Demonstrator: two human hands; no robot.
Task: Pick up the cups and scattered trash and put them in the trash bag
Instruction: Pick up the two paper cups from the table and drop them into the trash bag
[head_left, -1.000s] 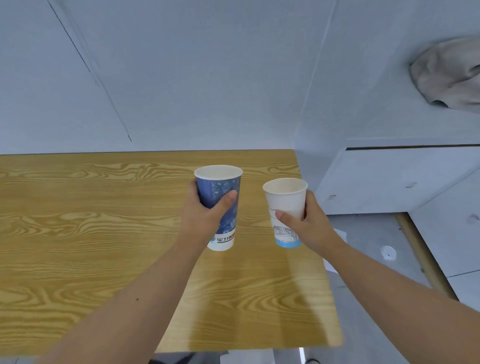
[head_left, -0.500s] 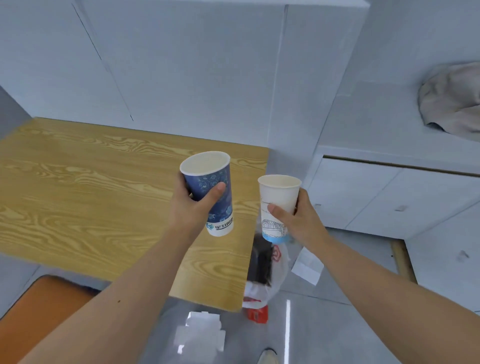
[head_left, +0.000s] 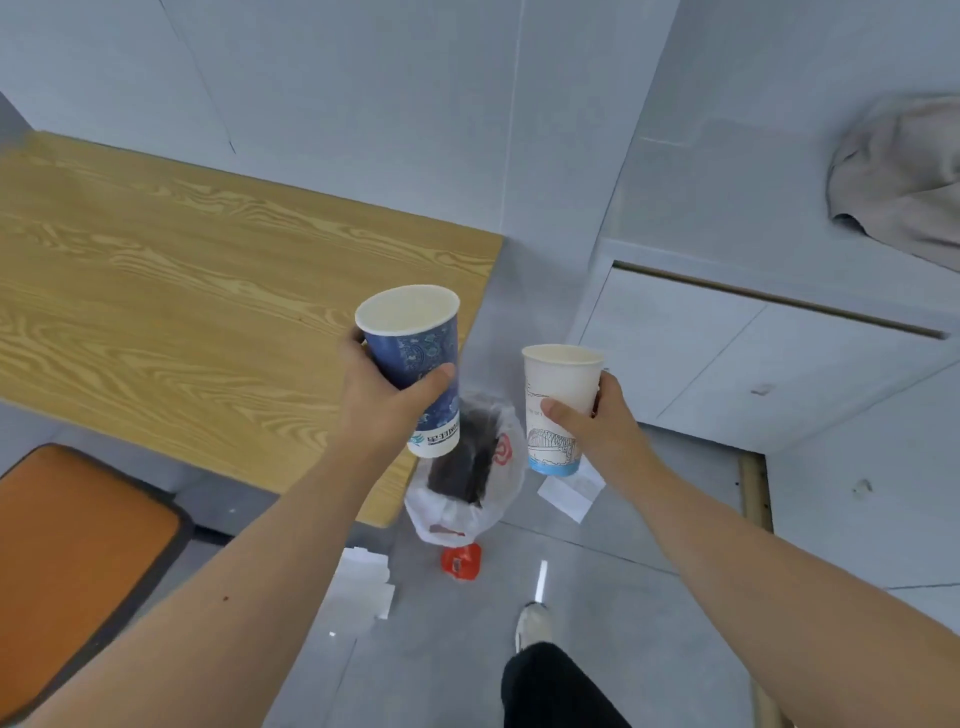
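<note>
Head camera: the view is swinging off the wooden table (head_left: 171, 291) and down toward the floor, so the white plastic trash bag (head_left: 467, 499), unseen a second ago, is now lying open just below both cups. That is putting the drop within reach.

The left hand (head_left: 387, 405) is wrapping the blue paper cup (head_left: 413, 358), tilted; the right hand (head_left: 597, 431) is gripping the white paper cup (head_left: 558, 400), upright.

The bag is sitting just beside the table corner, leaving a tight left edge. Paper scraps (head_left: 363, 582), a folded white sheet (head_left: 569, 491) and a red wrapper (head_left: 461, 561) are lying around it. An orange seat (head_left: 72, 561) is crowding the left; open floor is lying to the right.
</note>
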